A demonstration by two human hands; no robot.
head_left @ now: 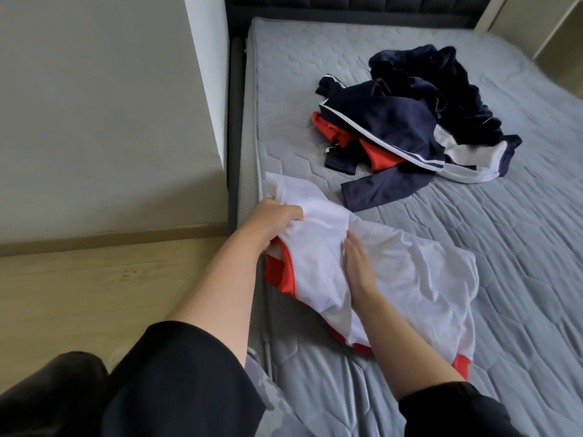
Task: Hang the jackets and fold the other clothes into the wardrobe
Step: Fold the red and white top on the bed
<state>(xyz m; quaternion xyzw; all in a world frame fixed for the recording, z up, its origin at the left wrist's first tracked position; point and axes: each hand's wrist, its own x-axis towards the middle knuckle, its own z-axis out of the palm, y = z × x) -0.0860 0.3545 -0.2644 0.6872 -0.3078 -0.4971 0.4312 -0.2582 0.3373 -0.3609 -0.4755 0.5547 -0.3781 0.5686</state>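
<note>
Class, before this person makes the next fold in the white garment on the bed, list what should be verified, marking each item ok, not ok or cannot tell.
1. Left hand grips the white garment: ok.
2. Right hand lies flat on it, holding it down: ok.
3. Cloth smoothed out: not ok, creased and bunched near the left hand.
4. Pile of dark clothes lies apart from it on the mattress: ok.
5. Wardrobe space ready: cannot tell, not in view.

Shirt (394,272) lying at mattress (489,310) left edge, near end. Clothes pile (410,121) sitting just behind it, toward mattress middle. Left hand (274,222) gripping shirt at left edge; right hand (356,263) resting flat on shirt middle. Headboard (347,7) standing behind far edge.
</note>
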